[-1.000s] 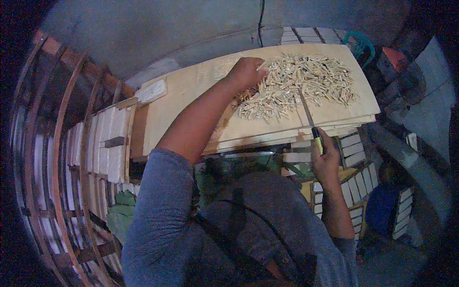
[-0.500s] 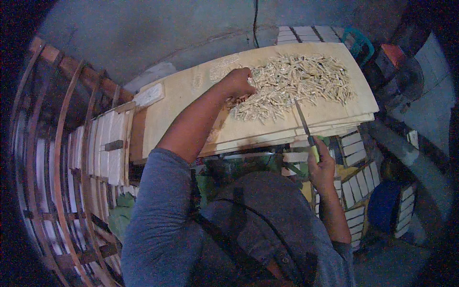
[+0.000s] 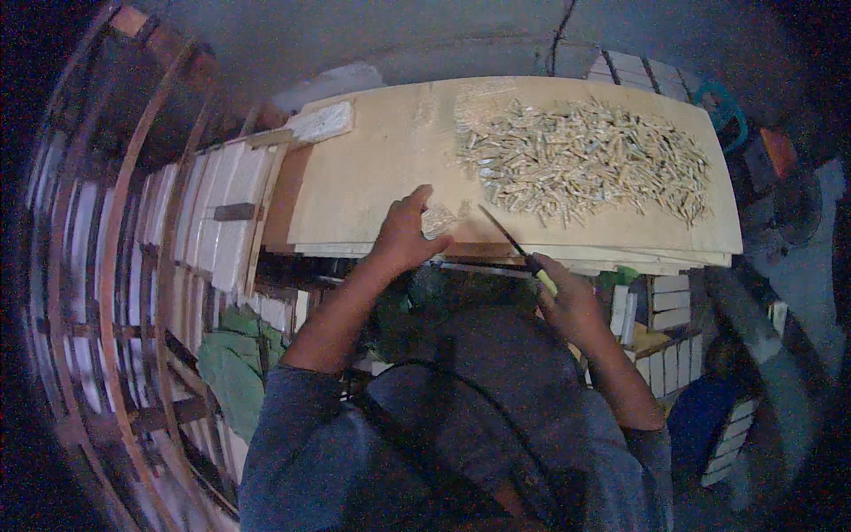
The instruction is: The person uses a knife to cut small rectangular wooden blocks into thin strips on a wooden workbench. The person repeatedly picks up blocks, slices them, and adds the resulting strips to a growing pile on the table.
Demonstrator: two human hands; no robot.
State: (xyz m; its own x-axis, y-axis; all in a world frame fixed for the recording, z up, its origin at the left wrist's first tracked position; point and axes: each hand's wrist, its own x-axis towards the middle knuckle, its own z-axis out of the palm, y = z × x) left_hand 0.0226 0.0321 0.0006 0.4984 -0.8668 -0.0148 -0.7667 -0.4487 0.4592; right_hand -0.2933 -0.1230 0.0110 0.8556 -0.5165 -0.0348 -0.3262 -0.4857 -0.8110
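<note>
My right hand [image 3: 569, 306] grips a knife [image 3: 509, 234] by its dark and yellow-green handle. The narrow blade points forward and left over the near edge of a pale wooden board [image 3: 355, 186]. My left hand [image 3: 408, 235] is over the same edge, left of the knife tip, with thumb and fingers apart and nothing visible between them. Just beside its fingers lies a small patch of pale bits [image 3: 438, 219]. A wide heap of short, pale, stick-like pieces [image 3: 594, 164] covers the right part of the board, apart from both hands.
On the board's far left corner rests a whitish block [image 3: 321, 122]. Slatted wooden racks [image 3: 133, 186] stand at the left, near a green cloth [image 3: 232, 359]. Stacked white pieces [image 3: 670, 306] sit below the board at right. A teal plastic item [image 3: 729, 120] is beyond its far right corner.
My left hand has left the heap, moving toward me and opening. The knife in my right hand has swung left, away from the heap. The view has shifted, so the board appears further right.
</note>
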